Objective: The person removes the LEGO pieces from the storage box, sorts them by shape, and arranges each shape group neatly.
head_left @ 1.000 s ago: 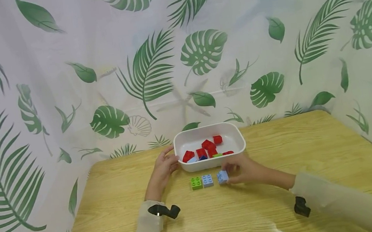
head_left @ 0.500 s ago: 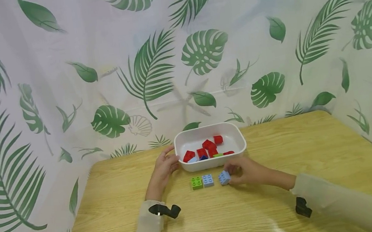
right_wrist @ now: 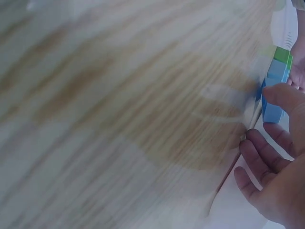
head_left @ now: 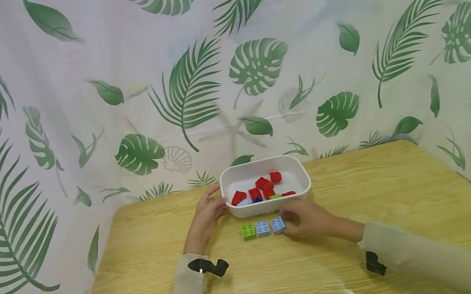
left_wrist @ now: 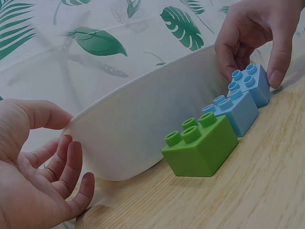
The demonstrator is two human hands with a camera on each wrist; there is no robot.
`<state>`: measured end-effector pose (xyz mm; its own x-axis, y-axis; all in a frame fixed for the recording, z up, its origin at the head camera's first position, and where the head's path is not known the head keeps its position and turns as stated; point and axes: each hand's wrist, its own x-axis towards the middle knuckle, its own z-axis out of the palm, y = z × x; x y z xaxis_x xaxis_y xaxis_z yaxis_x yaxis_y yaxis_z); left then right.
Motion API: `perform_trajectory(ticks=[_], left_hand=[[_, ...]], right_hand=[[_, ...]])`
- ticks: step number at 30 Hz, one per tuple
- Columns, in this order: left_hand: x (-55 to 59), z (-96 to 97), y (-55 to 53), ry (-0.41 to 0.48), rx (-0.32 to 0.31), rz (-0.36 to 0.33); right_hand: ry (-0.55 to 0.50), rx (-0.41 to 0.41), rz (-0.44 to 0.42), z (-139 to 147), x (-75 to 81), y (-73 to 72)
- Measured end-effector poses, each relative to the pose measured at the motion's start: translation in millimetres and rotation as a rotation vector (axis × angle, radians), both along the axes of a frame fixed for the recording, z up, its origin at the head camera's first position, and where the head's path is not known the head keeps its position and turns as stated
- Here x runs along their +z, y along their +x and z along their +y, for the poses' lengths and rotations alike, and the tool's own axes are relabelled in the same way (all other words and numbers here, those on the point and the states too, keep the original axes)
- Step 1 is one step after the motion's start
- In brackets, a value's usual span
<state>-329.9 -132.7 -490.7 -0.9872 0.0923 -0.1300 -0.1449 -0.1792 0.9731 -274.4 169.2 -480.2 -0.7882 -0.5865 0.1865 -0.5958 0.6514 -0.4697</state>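
A white plastic bin (head_left: 267, 206) stands on the table, with my left hand (head_left: 208, 211) holding its left end. In the left wrist view that thumb lies at the bin's rim, and the fingers of the left hand (left_wrist: 52, 162) curl beside the wall. A green building block (head_left: 249, 232) and a light blue block (head_left: 263, 229) sit studs up in a row before the bin. At the row's right end, my right hand (head_left: 305, 217) pinches a second light blue block (head_left: 278, 225) between thumb and fingers. This block (right_wrist: 272, 112) is partly covered by the thumb in the right wrist view.
Inside the bin lie several red blocks (head_left: 264, 184), plus a dark blue piece (head_left: 257, 200), a light blue piece (head_left: 243, 202) and a green piece (head_left: 275, 196). The wooden table (head_left: 241, 280) meets a leaf-print curtain (head_left: 193, 74) behind the bin.
My right hand has shifted slightly left with its light blue block, narrowing the gap to the other light blue block. That block has turned from tilted to nearly level. My left hand stays put.
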Motion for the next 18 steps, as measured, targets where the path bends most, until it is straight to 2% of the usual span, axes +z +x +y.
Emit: perform_trajectory(ticks=[10, 18], left_hand=[[0.6, 1.0, -0.6, -0.007, -0.002, 0.003], [-1.1, 0.2, -1.9, -0.012, -0.004, 0.008]], right_hand=[[0.07, -0.026, 0.14, -5.9, -1.6, 2.6], [0.097, -0.042, 0.111, -8.0, 1.0, 3.9]])
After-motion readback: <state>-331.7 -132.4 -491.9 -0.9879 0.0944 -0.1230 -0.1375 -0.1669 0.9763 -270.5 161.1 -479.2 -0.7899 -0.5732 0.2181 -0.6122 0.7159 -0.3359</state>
